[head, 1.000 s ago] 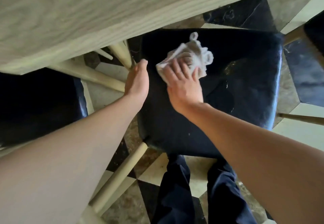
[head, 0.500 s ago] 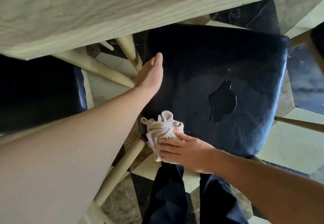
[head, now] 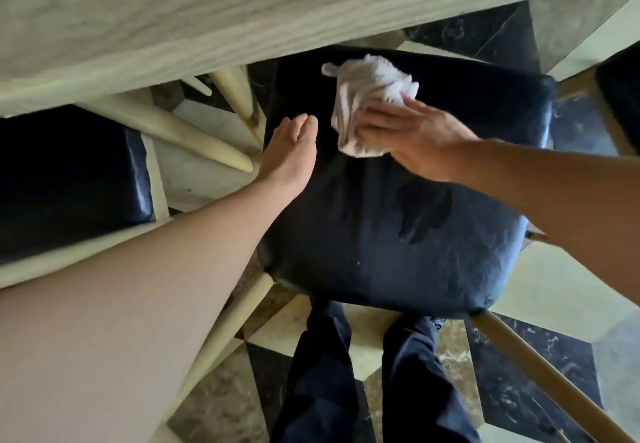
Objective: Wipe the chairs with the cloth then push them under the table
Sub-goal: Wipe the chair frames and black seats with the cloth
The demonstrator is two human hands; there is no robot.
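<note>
A chair with a dark blue padded seat (head: 381,245) and pale wooden legs stands in front of me, its far edge just under the light wooden table (head: 173,19). A crumpled white cloth (head: 363,96) lies on the far part of the seat. My right hand (head: 408,130) presses it down with straight fingers. My left hand (head: 291,155) rests flat on the seat's left edge, fingers straight. A darker patch (head: 422,210) shows on the seat's middle right.
A second dark-seated chair (head: 69,179) stands at the left, partly under the table. Part of a third dark seat (head: 623,96) shows at the right edge. My dark trouser legs (head: 346,373) stand on a checkered marble floor (head: 536,390) below the seat.
My right hand has swept the cloth from the seat's near left corner up to its far edge. My left hand has stayed on the seat's left edge.
</note>
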